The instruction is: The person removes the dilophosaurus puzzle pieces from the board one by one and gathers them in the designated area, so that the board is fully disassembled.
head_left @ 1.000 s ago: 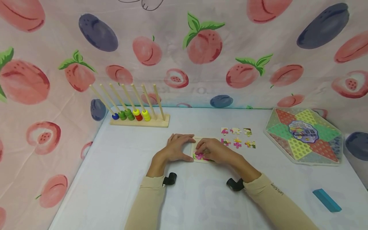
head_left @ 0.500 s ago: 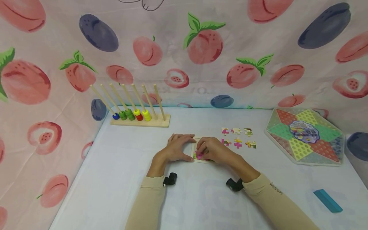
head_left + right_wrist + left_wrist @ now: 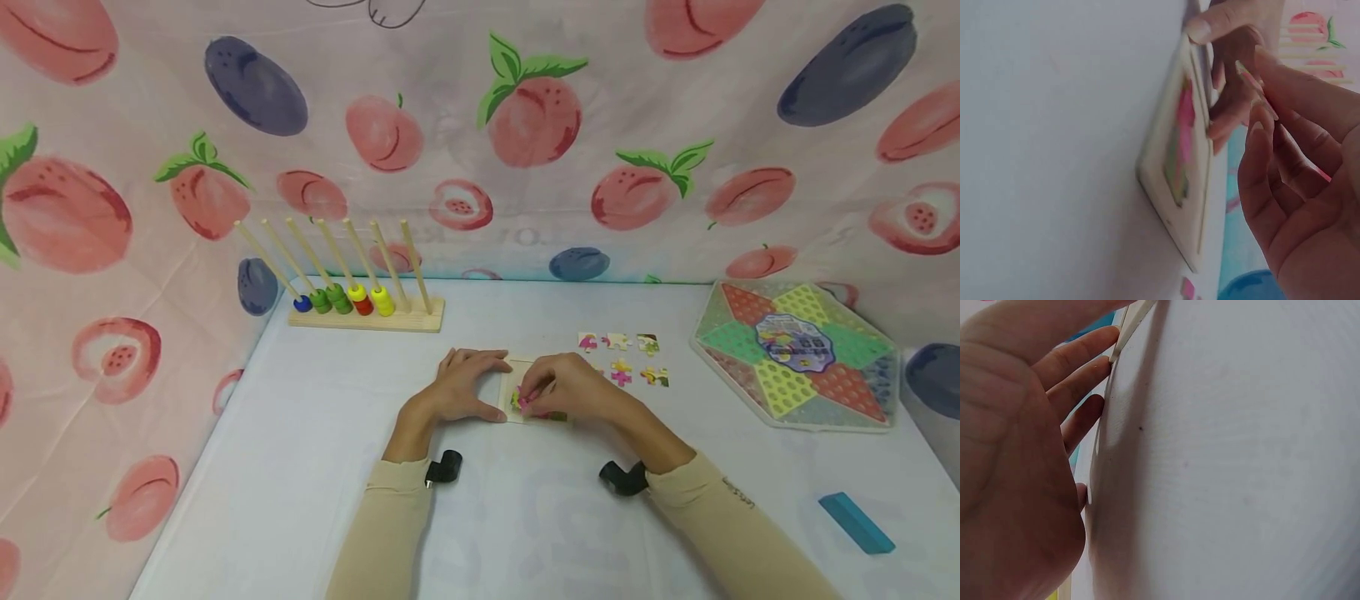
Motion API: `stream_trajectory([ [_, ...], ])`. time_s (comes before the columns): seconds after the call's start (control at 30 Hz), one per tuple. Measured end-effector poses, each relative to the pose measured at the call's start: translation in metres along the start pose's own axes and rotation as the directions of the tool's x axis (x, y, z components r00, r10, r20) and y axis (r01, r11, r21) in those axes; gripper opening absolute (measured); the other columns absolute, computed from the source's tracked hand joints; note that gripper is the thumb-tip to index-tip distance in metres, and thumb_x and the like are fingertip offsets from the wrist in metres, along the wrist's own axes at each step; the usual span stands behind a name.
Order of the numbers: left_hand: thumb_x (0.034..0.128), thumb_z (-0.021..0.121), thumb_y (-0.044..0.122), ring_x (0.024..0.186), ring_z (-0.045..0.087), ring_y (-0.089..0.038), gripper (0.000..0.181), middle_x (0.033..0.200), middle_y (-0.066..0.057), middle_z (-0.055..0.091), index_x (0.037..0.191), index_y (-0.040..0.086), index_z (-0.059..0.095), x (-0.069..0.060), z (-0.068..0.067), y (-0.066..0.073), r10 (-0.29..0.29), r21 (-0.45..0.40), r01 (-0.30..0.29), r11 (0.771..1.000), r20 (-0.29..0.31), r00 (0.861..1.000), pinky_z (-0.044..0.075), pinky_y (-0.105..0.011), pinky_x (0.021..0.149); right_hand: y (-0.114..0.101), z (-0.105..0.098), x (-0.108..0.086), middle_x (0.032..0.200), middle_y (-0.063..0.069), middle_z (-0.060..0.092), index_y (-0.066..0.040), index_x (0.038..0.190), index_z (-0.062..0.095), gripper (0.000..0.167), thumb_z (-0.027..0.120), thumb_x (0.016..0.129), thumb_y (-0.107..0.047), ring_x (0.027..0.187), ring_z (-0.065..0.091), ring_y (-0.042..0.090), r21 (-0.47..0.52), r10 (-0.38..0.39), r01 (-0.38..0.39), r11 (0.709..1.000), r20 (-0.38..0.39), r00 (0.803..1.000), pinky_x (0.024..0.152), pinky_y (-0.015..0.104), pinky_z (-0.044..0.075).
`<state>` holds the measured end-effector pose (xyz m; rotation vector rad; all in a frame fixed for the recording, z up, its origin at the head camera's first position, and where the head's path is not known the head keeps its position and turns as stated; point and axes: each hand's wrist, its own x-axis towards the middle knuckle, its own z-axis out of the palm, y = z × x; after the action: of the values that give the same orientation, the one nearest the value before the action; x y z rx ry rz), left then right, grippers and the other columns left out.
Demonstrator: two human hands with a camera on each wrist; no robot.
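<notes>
A small pale puzzle tray (image 3: pixel 516 420) lies flat between the hands, with pink and green puzzle pieces (image 3: pixel 1182 134) in part of it. My left hand (image 3: pixel 459 388) holds the tray's left side, thumb at the near corner and fingers at the far one. In the left wrist view, fingertips (image 3: pixel 1109 361) touch the tray's edge. Above the tray, my right hand (image 3: pixel 573 387) pinches one pink and green puzzle piece (image 3: pixel 1259 92) between thumb and fingers. The right wrist view shows this piece tilted and apart from the tray. In the head view, that hand covers much of the tray.
Loose puzzle pieces (image 3: pixel 621 372) lie in two rows behind the right hand, partly hidden by it. A wooden bead stand (image 3: pixel 366 317) with coloured beads stands at back left. At right are a hexagonal game box (image 3: pixel 795 358) and a blue block (image 3: pixel 857 523).
The right hand has risen slightly and moved right, lifting the pinched puzzle piece, which shows more green now. More pieces in the tray's near side have come into view. The left hand stays put.
</notes>
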<state>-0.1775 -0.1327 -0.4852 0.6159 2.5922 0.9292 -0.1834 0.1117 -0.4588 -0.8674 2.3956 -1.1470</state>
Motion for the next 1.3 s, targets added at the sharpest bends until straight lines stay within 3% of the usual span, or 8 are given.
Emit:
stream_trajectory([
  [0.23, 0.0747, 0.09, 0.036, 0.146, 0.033, -0.023, 0.072, 0.164, 0.009, 0.041, 0.139, 0.025, 0.06, 0.0, -0.001, 0.0, -0.006, 0.002, 0.006, 1.0, 0.008, 1.0, 0.002, -0.057, 0.129, -0.006, -0.023, -0.009, 0.094, 0.0, 0.074, -0.015, 0.09, 0.073, 0.021, 0.089, 0.078, -0.021, 0.082, 0.068, 0.009, -0.037, 0.058, -0.06, 0.997, -0.07, 0.996, 0.071, 0.018, 0.056],
  [0.47, 0.0746, 0.091, 0.034, 0.147, 0.032, -0.024, 0.073, 0.165, 0.008, 0.039, 0.14, 0.024, 0.06, -0.001, 0.0, 0.001, -0.012, -0.009, 0.013, 1.0, 0.011, 1.0, 0.001, -0.057, 0.129, -0.003, -0.036, -0.026, 0.097, 0.001, 0.072, -0.015, 0.094, 0.073, 0.018, 0.086, 0.081, -0.017, 0.082, 0.064, 0.013, -0.067, 0.082, -0.089, 0.994, -0.11, 0.991, 0.068, 0.018, 0.055],
  [0.8, 0.0758, 0.09, 0.035, 0.148, 0.032, -0.024, 0.073, 0.165, 0.009, 0.039, 0.141, 0.025, 0.059, -0.001, -0.001, 0.003, -0.025, 0.018, 0.025, 1.0, 0.018, 1.0, 0.001, -0.057, 0.129, 0.014, -0.051, -0.064, 0.111, 0.013, 0.07, -0.009, 0.106, 0.073, 0.018, 0.078, 0.089, -0.011, 0.082, 0.066, 0.019, 0.03, 0.145, -0.142, 0.989, -0.148, 0.978, 0.061, 0.026, 0.059],
  [1.07, 0.0762, 0.09, 0.033, 0.148, 0.031, -0.024, 0.072, 0.165, 0.008, 0.039, 0.141, 0.024, 0.059, -0.001, -0.002, 0.004, -0.029, 0.007, 0.029, 1.0, 0.022, 0.999, 0.0, -0.057, 0.13, 0.027, -0.051, -0.081, 0.113, 0.018, 0.07, -0.004, 0.111, 0.071, 0.026, 0.079, 0.087, -0.009, 0.077, 0.069, 0.018, 0.074, 0.211, -0.202, 0.977, -0.152, 0.966, 0.064, 0.024, 0.06],
  [1.3, 0.0757, 0.09, 0.033, 0.148, 0.031, -0.024, 0.072, 0.164, 0.008, 0.04, 0.14, 0.024, 0.059, -0.002, -0.001, 0.004, -0.023, -0.004, 0.023, 1.0, 0.015, 1.0, 0.0, -0.057, 0.129, 0.039, -0.039, -0.081, 0.105, 0.015, 0.069, -0.007, 0.104, 0.074, 0.019, 0.079, 0.086, -0.008, 0.072, 0.066, 0.014, 0.003, 0.249, -0.252, 0.968, -0.17, 0.953, 0.062, 0.022, 0.057],
])
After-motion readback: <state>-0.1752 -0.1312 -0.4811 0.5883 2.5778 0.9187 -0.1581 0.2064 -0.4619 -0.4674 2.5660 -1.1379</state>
